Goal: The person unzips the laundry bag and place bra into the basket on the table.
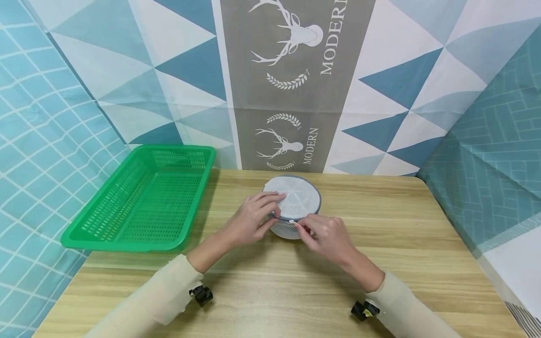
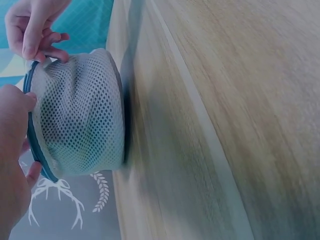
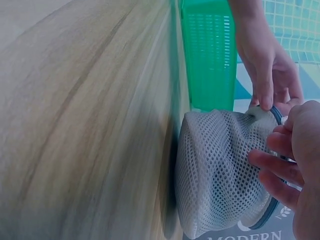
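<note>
A round white mesh laundry bag [image 1: 296, 199] with a grey-blue zipped rim stands upright on the wooden table. The left hand [image 1: 253, 216] grips its near left rim, fingers over the mesh top and thumb at the front edge. At the front of the rim, the right hand [image 1: 327, 234] pinches the small white zipper pull [image 1: 292, 221] between thumb and forefinger. In the left wrist view the mesh side [image 2: 80, 115] looks slightly creased. Deeper folds mark the mesh wall [image 3: 220, 170] in the right wrist view. What the bag contains cannot be made out.
A green plastic basket [image 1: 127, 246] with slotted walls stands at the left of the table [image 1: 380, 202]. Behind the table hangs a patterned cloth [image 1: 190, 70] with triangles and deer heads. Each sleeve carries a small black camera [image 1: 202, 295] near the wrist.
</note>
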Available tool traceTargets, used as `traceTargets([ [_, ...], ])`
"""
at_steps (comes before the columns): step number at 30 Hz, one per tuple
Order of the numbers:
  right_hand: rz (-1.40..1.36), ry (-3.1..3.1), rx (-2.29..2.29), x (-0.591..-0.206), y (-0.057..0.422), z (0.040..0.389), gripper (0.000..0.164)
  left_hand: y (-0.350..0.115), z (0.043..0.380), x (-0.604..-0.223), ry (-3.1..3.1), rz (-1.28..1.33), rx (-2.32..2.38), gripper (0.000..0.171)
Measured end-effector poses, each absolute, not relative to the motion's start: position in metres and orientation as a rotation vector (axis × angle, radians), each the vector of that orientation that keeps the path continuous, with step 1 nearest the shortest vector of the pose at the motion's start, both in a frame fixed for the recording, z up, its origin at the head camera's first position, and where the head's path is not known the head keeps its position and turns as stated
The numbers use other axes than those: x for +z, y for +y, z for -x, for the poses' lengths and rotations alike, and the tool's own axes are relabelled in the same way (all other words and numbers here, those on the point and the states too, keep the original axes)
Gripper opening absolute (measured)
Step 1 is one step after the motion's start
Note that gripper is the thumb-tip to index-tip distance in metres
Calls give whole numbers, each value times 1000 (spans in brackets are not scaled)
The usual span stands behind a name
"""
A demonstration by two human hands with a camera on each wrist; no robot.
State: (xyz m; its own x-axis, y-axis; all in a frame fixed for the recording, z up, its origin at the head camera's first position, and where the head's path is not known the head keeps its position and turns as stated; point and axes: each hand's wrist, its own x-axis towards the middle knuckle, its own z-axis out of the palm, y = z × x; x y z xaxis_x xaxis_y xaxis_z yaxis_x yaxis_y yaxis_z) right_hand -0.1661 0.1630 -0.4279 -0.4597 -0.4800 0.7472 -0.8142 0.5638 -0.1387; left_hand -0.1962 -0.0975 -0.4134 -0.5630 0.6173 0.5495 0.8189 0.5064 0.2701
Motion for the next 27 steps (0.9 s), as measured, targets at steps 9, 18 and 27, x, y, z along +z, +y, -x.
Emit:
traceTargets([
  [9,-1024,-2111,655,-424,158,168,8,-91,202,-415,-2295,1180,-713,19],
  [18,-1017,-2117,656,-424,156,167,9,-90,201,-413,-2310,1181,-727,19],
  [27,-1023,-2102,646,-427,158,168,8,-98,201,-416,-2312,1215,-754,15],
])
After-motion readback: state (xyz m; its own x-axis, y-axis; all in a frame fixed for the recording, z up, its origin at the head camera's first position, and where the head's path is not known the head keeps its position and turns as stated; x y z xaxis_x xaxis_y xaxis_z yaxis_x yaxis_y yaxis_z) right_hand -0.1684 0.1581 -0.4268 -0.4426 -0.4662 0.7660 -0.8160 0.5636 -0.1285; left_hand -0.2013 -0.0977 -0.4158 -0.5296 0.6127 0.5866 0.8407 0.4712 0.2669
